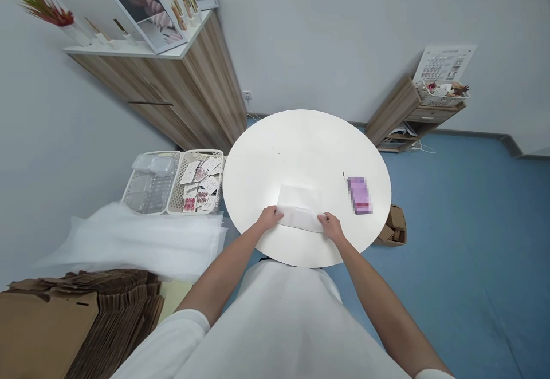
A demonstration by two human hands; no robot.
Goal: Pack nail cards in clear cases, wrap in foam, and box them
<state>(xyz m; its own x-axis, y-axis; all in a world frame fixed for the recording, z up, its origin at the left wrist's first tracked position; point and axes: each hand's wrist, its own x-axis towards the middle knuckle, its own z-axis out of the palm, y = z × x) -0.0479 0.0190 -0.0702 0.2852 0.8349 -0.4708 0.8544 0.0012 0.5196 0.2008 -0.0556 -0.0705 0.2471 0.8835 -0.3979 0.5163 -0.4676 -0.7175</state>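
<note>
A thin white sheet [299, 198], like packing foam, lies on the round white table [301, 138]. Its near part is folded over into a strip, which looks slightly see-through. My left hand [270, 217] pinches the left end of that strip, and my right hand [332, 226] pinches the right end. Whether anything is wrapped inside the fold I cannot tell. To the right of my right hand lies a purple item [360, 196], blurred into blocks.
Left of the table stand a basket of printed cards [200, 181] and a basket of clear plastic boxes [152, 184]. Nearer are white sheets [150, 239] and stacked flat cardboard [86, 316]. A carton [394, 227] sits on the floor at right. Cabinets [193, 81] line the wall.
</note>
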